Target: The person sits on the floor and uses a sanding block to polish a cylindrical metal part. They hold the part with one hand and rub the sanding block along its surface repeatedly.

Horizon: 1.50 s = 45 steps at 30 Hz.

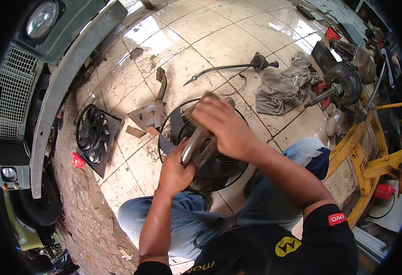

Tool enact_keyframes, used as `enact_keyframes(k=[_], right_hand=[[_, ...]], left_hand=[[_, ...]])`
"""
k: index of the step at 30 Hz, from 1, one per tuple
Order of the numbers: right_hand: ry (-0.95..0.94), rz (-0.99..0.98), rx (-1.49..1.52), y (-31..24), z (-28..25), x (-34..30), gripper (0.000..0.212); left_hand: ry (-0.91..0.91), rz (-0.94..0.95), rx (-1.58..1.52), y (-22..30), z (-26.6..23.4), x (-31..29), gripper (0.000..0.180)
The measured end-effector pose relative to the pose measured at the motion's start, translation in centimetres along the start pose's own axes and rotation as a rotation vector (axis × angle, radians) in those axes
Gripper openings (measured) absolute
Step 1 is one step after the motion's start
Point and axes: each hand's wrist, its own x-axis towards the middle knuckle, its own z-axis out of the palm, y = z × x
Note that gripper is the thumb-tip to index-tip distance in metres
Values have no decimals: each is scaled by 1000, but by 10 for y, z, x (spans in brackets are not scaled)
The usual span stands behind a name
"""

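Left hand (175,167) is gripping the lower end of a curved, rusty brown metal bracket (200,143), right hand (224,126) is clamping down on its top, right over the round black wire-guarded fan (219,167) sitting on the tiled floor. Looks sketchy to me: if that bracket is slipping, knuckles could be scraping the wire guard or fan blades.

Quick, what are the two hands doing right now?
Left hand: closed around a curved metal part over the round fan.
Right hand: closed over the top of the same part, holding it.
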Motion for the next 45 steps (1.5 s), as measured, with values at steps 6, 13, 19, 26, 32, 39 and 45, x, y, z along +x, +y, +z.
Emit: enact_keyframes(k=[6,13,19,26,32,39,45], right_hand=[[86,125,-19,-6,8,-1,67],[57,163,16,4,0,2,66],[-39,73,85,3,-16,8,70],[-206,-73,-49,-17,-10,1,69],[-18,105,-3,-5,-4,-1,75],[-33,177,27,8,-7,-2,81],[-149,117,-15,-15,-11,3,73]], left_hand=[[12,62,26,-4,0,0,57],[31,150,60,15,-8,0,61],[27,142,74,16,-10,3,61],[13,118,120,20,-11,2,62],[85,227,189,3,-6,4,58],[37,187,163,12,-6,2,61],[-2,153,178,5,-8,2,66]])
